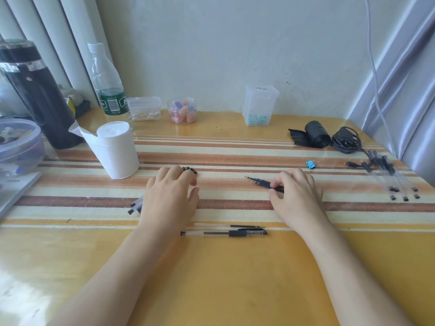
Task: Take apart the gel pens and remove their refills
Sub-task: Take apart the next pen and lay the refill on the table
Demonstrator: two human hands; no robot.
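L hand [171, 196]: palm down on table [211, 278], fingers loose, grip apart, nothing held; fingertips by small black pen parts [190, 170].
Clear barrels [135, 206]: ends poke out from under L hand's left edge.
R hand [297, 194]: grip clamped on bundle of black refills [262, 183], tips pointing left, low over the stripes.
Gel pen [223, 233]: whole, capped, flat btw the forearms.
Loose refill [229, 225]: just behind it, parallel.
Empty barrels [390, 177]: heap at far right.
Tissue roll [117, 149]: upright, behind L hand.
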